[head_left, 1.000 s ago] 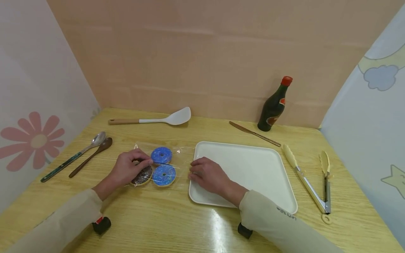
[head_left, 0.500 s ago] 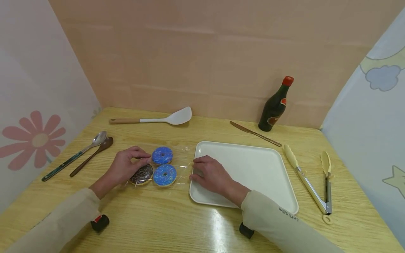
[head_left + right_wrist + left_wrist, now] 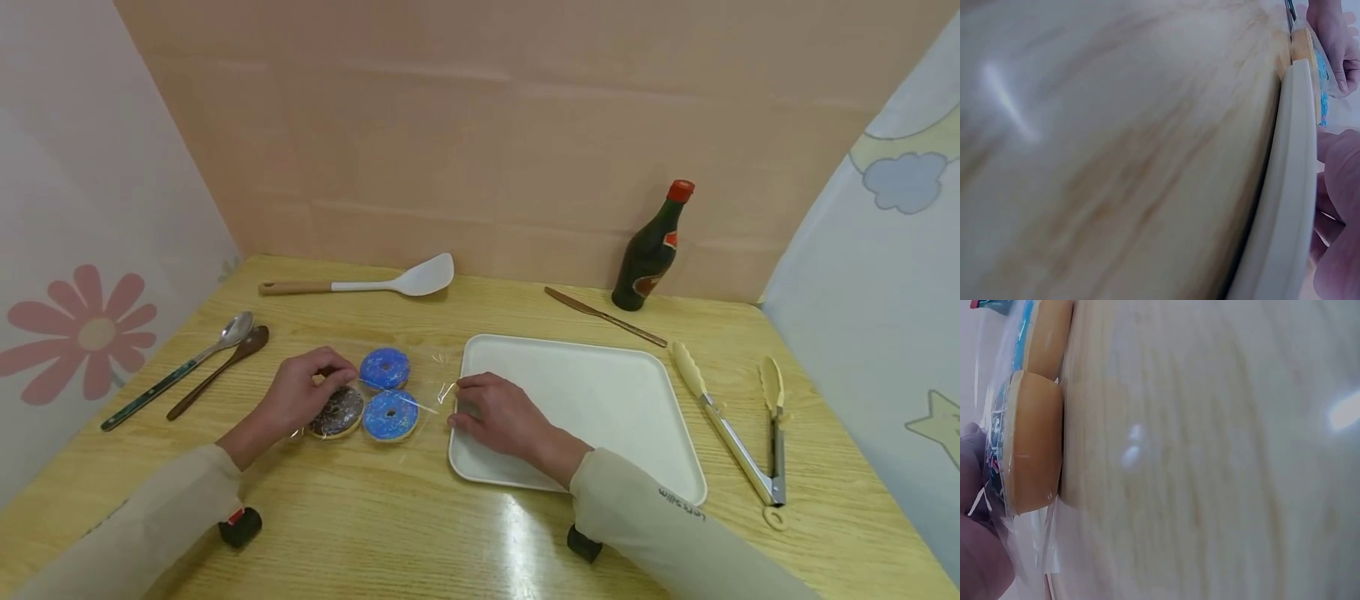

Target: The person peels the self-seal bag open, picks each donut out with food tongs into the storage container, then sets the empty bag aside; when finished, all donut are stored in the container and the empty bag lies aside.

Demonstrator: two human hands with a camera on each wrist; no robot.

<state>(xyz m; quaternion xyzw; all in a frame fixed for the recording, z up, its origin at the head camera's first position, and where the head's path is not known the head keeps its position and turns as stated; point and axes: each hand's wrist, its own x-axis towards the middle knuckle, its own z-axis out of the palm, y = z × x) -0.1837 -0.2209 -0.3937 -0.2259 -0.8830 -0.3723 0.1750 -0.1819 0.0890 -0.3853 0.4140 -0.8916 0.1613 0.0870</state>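
Observation:
Two blue-iced doughnuts and a chocolate one lie flat under clear plastic film left of centre on the table. My left hand pinches the film between thumb and fingers, just above the chocolate doughnut and partly over it. In the left wrist view, film wraps past the doughnut's side to the fingers. Fingers curled, my right hand holds the film's right end, over the left rim of a white tray.
Beyond the film lies a white spatula; left are a metal spoon and a wooden spoon. A table knife and a dark bottle are behind the tray. Tongs lie spread on the right.
My left hand has shifted slightly left and back, showing more of the chocolate doughnut. The film's creases and glints have changed, especially near my right hand. The tray stays in place.

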